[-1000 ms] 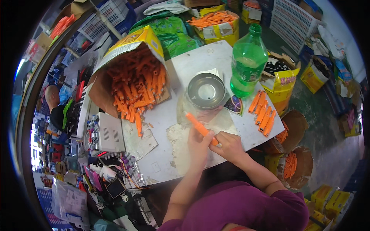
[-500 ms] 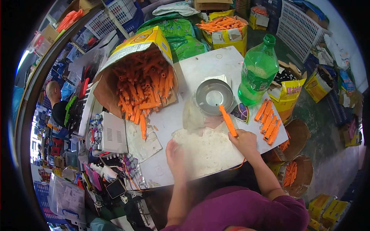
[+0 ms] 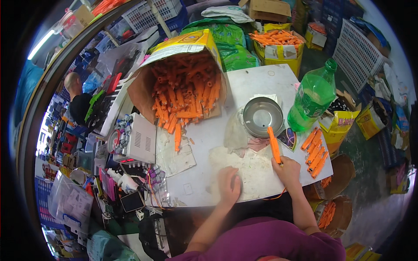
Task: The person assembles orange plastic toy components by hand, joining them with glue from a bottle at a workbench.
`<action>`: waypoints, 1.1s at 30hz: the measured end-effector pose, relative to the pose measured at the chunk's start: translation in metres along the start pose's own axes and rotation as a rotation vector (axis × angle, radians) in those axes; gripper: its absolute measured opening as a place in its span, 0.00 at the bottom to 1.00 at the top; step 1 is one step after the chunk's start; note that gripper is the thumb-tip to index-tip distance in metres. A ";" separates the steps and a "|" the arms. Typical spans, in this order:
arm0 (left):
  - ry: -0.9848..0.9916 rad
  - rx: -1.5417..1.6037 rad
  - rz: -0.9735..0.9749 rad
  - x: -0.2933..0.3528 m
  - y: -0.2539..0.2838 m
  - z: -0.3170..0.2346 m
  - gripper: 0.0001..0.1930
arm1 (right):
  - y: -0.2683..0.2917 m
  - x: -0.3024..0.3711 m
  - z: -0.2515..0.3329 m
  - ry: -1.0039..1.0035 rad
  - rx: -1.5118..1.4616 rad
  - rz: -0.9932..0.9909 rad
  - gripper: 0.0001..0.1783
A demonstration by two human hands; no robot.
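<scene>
My right hand (image 3: 288,170) is closed round an orange stick-shaped plastic piece (image 3: 274,145), whose far end points up toward a round metal bowl (image 3: 250,114). Over the pale work patch (image 3: 257,185), near the table's front edge, is my left hand (image 3: 228,185). Its fingers are curled in, and whatever they may hold is hidden. Several similar orange pieces (image 3: 317,150) lie in a row to the right of my right hand. A large tipped carton (image 3: 141,93) spills a heap of orange pieces (image 3: 187,89) onto the table.
A green plastic bottle (image 3: 313,95) stands right of the bowl. To the left sit a white boxy device (image 3: 141,139) and tangled wires. Open cartons (image 3: 342,209) of orange pieces stand beside the table's right edge. Another person (image 3: 77,102) is at the far left.
The whole view has shifted, so the table sits farther right and lower. My left hand has moved right, closer to my right hand. My right hand still holds the orange piece.
</scene>
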State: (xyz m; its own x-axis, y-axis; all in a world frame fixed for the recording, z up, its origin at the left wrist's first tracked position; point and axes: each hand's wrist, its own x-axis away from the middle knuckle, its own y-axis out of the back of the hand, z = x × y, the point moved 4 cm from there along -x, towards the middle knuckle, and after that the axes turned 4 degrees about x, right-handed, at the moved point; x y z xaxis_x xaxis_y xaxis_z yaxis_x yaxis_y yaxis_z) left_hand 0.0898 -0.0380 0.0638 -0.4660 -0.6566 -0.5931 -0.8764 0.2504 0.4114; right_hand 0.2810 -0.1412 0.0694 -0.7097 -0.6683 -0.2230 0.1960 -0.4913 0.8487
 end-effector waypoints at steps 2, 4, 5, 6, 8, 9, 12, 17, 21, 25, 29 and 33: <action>-0.040 0.001 0.023 -0.003 0.003 -0.007 0.11 | 0.001 0.000 0.000 -0.004 0.010 -0.014 0.18; -0.087 0.013 0.059 -0.005 0.002 -0.011 0.11 | 0.002 0.000 0.001 -0.014 -0.004 -0.003 0.18; -0.085 0.010 0.038 -0.004 0.003 -0.011 0.11 | 0.003 0.001 0.001 -0.027 0.000 -0.014 0.18; -0.083 0.009 0.018 -0.004 0.003 -0.010 0.12 | 0.002 0.000 0.002 -0.023 -0.003 0.008 0.18; -0.085 0.005 0.029 -0.004 0.004 -0.012 0.10 | 0.000 0.000 0.002 -0.038 0.000 0.018 0.18; -0.076 -0.012 0.028 -0.004 0.004 -0.013 0.10 | -0.001 0.000 0.003 -0.022 -0.009 0.019 0.18; -0.090 -0.005 0.042 -0.006 0.003 -0.014 0.09 | -0.002 -0.001 0.001 -0.011 -0.007 0.023 0.19; -0.085 -0.017 0.028 -0.007 0.001 -0.014 0.09 | -0.001 -0.002 0.000 0.007 -0.016 0.020 0.19; -0.093 -0.034 0.018 -0.008 0.001 -0.014 0.09 | -0.001 -0.003 0.000 -0.003 -0.020 0.046 0.19; -0.088 -0.034 0.004 -0.007 0.002 -0.012 0.09 | 0.002 -0.005 0.003 -0.057 -0.060 0.117 0.18; -0.130 -0.042 -0.029 -0.002 0.000 -0.009 0.09 | -0.003 -0.001 0.000 -0.008 -0.051 0.099 0.18; -0.115 -0.043 -0.024 0.003 0.005 -0.004 0.09 | -0.010 0.011 -0.028 -0.218 -0.575 -0.004 0.19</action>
State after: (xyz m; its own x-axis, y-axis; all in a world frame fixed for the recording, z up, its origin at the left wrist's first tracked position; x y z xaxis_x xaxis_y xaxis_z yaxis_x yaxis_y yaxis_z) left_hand 0.0849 -0.0416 0.0674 -0.4578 -0.5753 -0.6778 -0.8827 0.2031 0.4238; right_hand 0.2903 -0.1592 0.0446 -0.8211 -0.5664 -0.0706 0.4840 -0.7565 0.4398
